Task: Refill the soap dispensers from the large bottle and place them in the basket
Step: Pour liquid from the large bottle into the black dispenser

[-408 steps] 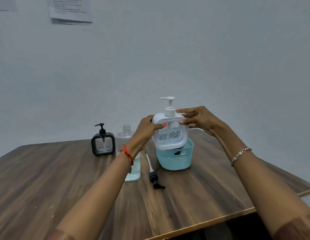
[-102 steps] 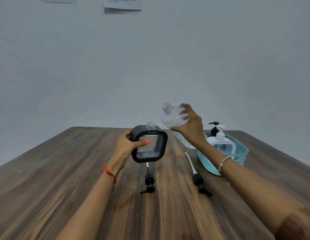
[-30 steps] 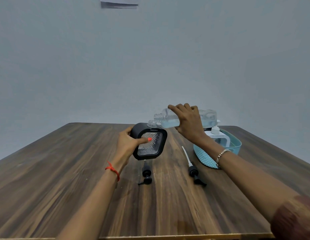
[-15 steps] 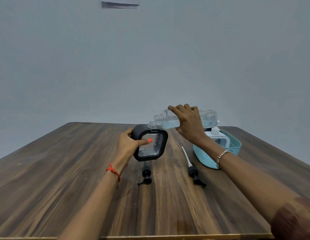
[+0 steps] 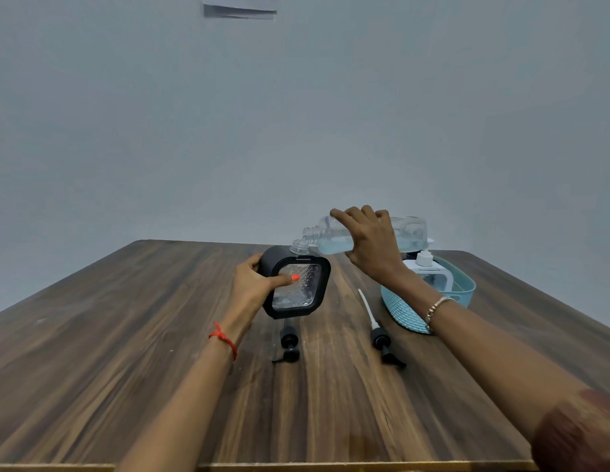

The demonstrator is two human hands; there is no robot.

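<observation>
My left hand [image 5: 252,289] grips a black square soap dispenser [image 5: 298,289] with a clear patterned window, tilted a little, its open neck up. My right hand [image 5: 373,248] holds the large clear bottle [image 5: 334,238] lying almost level, its mouth at the dispenser's neck; pale blue liquid sits in its lower half. A teal basket [image 5: 463,291] stands to the right with a white pump dispenser [image 5: 429,272] inside, partly hidden by my right arm.
Two black pump heads lie on the wooden table [image 5: 126,335]: one pump [image 5: 290,345] below the black dispenser, the other pump [image 5: 382,338] with a white tube beside the basket. A grey wall stands behind, with a paper sheet [image 5: 239,6] on it.
Since 3.4 s ago my right hand tipped the large bottle from upright-tilted to nearly level over the dispenser's neck. Over the last second both hands stay nearly still.
</observation>
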